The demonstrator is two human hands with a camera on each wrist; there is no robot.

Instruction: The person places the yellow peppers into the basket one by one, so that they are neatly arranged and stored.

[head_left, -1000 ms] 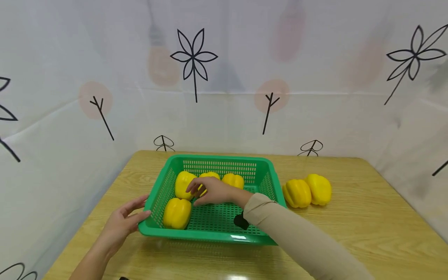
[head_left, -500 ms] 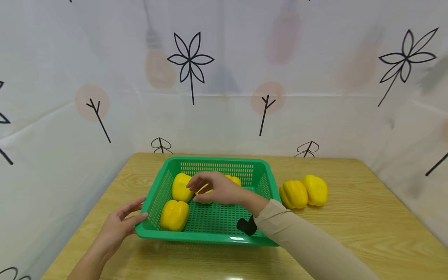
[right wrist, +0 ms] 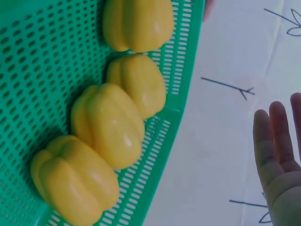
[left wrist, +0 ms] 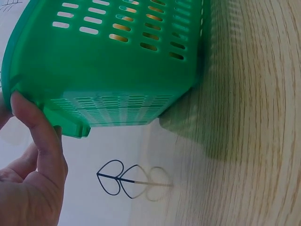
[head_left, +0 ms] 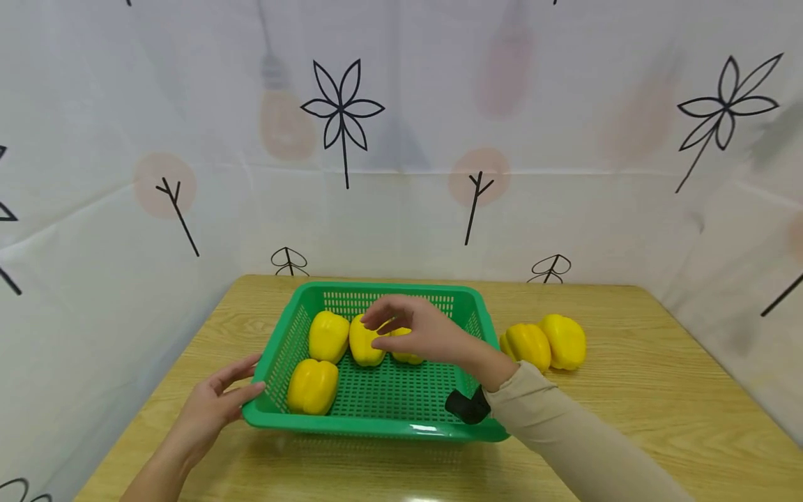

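A green plastic basket [head_left: 351,424] with slotted walls holds several yellow bell peppers. One bell pepper [head_left: 312,387] lies in the front left corner, another [head_left: 329,337] behind it. Along the back come a third bell pepper [head_left: 365,343] and one more [head_left: 406,357], partly covered by the right hand. My left hand [head_left: 213,399] grips the basket's rim at the left front corner; in the left wrist view a digit bends onto that rim. Above the basket hovers my right hand [head_left: 429,333], fingers loosely bent and holding nothing. In the right wrist view its fingers [right wrist: 265,146] extend away from the peppers.
Two more yellow bell peppers, a nearer one [head_left: 527,345] and a farther one [head_left: 564,341], touch each other on the wooden table [head_left: 652,390], right of the basket. A white patterned cloth [head_left: 401,223] hangs behind the table. A black strap piece [head_left: 467,406] shows by the right wrist.
My right hand has moved right and slightly up, away from the back left bell pepper, uncovering the middle one. The left hand stays at the rim.
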